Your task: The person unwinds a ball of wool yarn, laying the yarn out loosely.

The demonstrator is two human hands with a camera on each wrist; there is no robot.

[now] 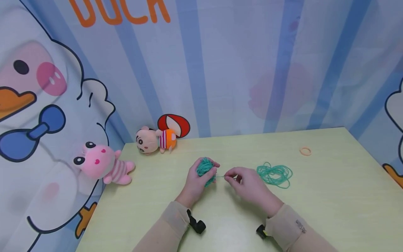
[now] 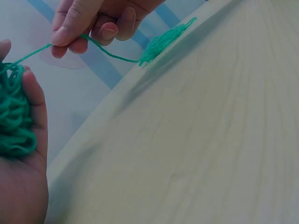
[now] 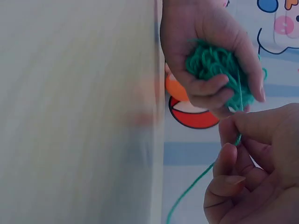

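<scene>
A bundle of green yarn (image 1: 204, 167) lies in my left hand (image 1: 196, 182), whose fingers and thumb curl round it above the table. Just to the right, my right hand (image 1: 248, 183) pinches a single strand of yarn (image 2: 35, 54) between thumb and fingertips. From the bundle the strand runs taut to that pinch, then sags toward a loose coil of green yarn (image 1: 274, 174) on the table, as the left wrist view shows. In the right wrist view, the bundle (image 3: 212, 63) shows many loops between the left fingers and thumb.
An orange ring (image 1: 305, 151) lies at the table's back right. A pink plush toy (image 1: 107, 163) is at the left edge, and a plush toy in a striped top (image 1: 155, 140) lies at the back left. Behind the pale table (image 1: 330, 210) hangs a blue striped curtain (image 1: 233, 70).
</scene>
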